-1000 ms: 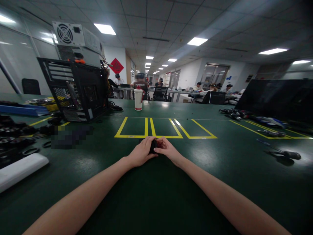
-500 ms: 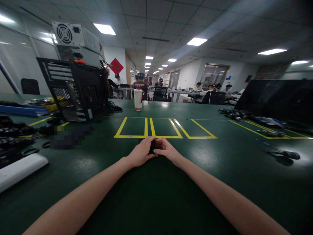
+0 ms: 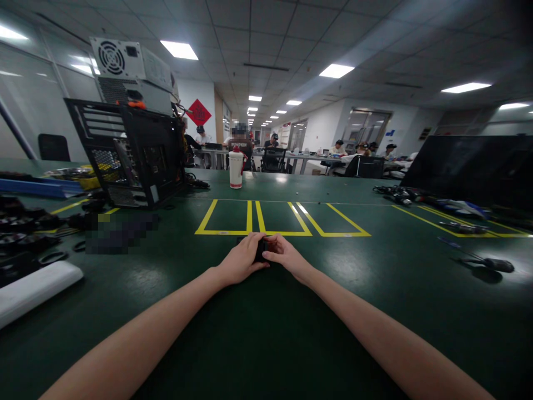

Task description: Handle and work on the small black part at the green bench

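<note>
My left hand is closed around a small black object just above or on the green table, near its middle. Fingers and palm cover most of the object, so its kind cannot be made out. From the other side my right hand meets it, with thumb and fingers bent against its right end. The fingertips of both hands nearly touch at the top. Right beyond the hands lie yellow tape outlines on the table.
An open black computer case with power supplies on top stands at left. A white bottle is farther back. Black parts and a white bar lie left; a screwdriver and a dark monitor are right. People sit beyond.
The right thumb and fingers have shifted very slightly against the black object. The whole view has moved a touch; otherwise both hands stay in place.
</note>
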Demonstrator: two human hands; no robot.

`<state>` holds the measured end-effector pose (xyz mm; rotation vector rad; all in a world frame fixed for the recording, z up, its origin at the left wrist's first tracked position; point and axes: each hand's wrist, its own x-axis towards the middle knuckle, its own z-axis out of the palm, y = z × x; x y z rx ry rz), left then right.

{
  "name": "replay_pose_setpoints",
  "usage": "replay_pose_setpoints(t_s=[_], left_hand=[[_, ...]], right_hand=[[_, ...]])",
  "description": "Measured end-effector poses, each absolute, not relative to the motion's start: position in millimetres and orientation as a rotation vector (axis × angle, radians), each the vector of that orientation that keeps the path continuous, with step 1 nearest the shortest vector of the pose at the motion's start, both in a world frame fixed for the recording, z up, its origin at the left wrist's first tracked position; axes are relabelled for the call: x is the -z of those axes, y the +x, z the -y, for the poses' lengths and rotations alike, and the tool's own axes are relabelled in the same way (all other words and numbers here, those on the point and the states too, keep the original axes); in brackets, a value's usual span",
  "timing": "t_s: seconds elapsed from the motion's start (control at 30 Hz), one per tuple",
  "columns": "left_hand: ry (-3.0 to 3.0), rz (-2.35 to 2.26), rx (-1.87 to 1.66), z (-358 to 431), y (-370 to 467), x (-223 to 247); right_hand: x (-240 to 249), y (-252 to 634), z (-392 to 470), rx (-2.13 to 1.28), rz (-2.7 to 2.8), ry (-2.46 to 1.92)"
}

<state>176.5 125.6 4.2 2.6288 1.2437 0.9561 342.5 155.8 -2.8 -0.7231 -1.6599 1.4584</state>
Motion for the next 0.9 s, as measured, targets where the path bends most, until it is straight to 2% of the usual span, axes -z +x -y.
replay_pose_setpoints(t_s=[0.9], left_hand=[[2.62, -1.243, -0.951, -125.9, 175.7, -3.0]], right_hand=[[-2.6, 342.5, -150.5, -1.398, 1.646, -0.759]])
